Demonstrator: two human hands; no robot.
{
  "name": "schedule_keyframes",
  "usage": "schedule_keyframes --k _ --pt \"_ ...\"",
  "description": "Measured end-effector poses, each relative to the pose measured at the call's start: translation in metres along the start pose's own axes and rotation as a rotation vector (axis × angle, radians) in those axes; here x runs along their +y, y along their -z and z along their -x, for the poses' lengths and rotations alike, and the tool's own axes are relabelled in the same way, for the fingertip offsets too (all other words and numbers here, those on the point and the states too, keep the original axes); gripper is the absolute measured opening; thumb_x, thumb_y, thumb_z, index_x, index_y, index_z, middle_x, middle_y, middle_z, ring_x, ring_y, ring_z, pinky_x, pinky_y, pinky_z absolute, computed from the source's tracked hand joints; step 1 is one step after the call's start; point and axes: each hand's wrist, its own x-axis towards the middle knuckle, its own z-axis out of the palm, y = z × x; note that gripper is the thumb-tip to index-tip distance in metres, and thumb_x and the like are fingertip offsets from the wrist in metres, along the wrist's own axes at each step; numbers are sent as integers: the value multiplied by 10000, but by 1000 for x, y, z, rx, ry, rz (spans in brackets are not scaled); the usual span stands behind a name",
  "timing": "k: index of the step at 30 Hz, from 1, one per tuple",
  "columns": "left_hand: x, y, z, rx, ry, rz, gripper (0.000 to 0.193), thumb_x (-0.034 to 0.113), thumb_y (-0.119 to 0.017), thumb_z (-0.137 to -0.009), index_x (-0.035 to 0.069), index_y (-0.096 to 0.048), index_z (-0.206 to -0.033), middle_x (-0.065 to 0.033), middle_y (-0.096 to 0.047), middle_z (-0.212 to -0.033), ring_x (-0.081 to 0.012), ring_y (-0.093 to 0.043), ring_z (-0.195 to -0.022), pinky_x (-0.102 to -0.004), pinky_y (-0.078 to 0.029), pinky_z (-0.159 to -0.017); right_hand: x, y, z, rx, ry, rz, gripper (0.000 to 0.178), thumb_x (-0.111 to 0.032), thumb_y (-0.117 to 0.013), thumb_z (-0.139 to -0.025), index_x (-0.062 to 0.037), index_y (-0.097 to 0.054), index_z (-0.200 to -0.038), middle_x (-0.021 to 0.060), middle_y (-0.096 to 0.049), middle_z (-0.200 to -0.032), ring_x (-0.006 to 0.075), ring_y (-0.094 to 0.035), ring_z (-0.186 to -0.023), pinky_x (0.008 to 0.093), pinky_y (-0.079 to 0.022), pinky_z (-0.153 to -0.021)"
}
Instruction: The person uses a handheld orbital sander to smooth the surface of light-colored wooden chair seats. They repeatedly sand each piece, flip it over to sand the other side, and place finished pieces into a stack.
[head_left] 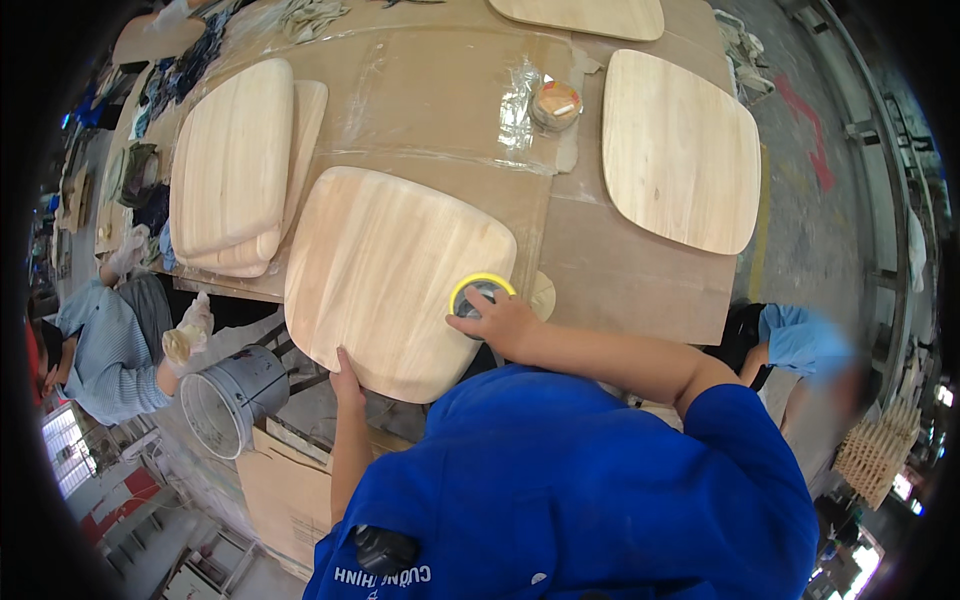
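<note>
A pale wooden board [380, 270] with rounded corners lies at the table's near edge, partly overhanging it. My left hand [346, 382] grips its near edge, thumb on top and the fingers hidden beneath. On the board's right side, my right hand [500, 322] is closed on a round yellow-rimmed ring [455, 292] with a grey middle, much like a roll of tape. Its fingertips reach into the ring, which rests on the wood. What lies under the ring is hidden.
Stacked boards [235, 160] lie left, another board [680, 150] right. A tape roll [556, 105] sits on the cardboard-covered table [430, 90]. A grey bucket [235, 400] stands below the left edge. A gloved co-worker [115, 340] is at left, another person [800, 345] at right.
</note>
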Motion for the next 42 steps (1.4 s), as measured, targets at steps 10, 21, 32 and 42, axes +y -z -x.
schedule_keyframes --k 10,21,32,42 --pt "-4 -3 -1 73 -47 -56 614 331 -597 -952 -74 -399 -1368 -173 -530 -1329 -263 -535 -1178 -358 -432 -984 80 31 -35 76 -389 -103 617 3 -523 -820 -313 -488 -1349 224 -352 -1409 451 -572 -1039 464 -492 -918" --pt "-8 0 -5 11 -102 -73 648 350 -599 -950 -29 -346 -1410 -151 -517 -1335 -246 -539 -1165 -357 -456 -951 50 29 -16 -7 -312 -25 595 -17 -513 -849 -325 -475 -1356 225 -351 -1408 449 -572 -1042 458 -504 -897" --pt "-4 -1 1 -16 -118 -52 663 321 -603 -948 -51 -327 -1421 -171 -460 -1404 -266 -480 -1248 -366 -386 -1033 56 34 -18 19 -362 -49 603 -12 -541 -831 -295 -475 -1359 241 -346 -1408 460 -573 -1039 452 -508 -898" --pt "-8 -1 -4 1 -99 -72 650 365 -593 -952 -1 -346 -1428 -156 -502 -1359 -249 -514 -1205 -377 -442 -979 56 32 -18 -17 -337 -68 651 0 -610 -791 -281 -467 -1361 237 -335 -1414 445 -567 -1070 457 -506 -893"
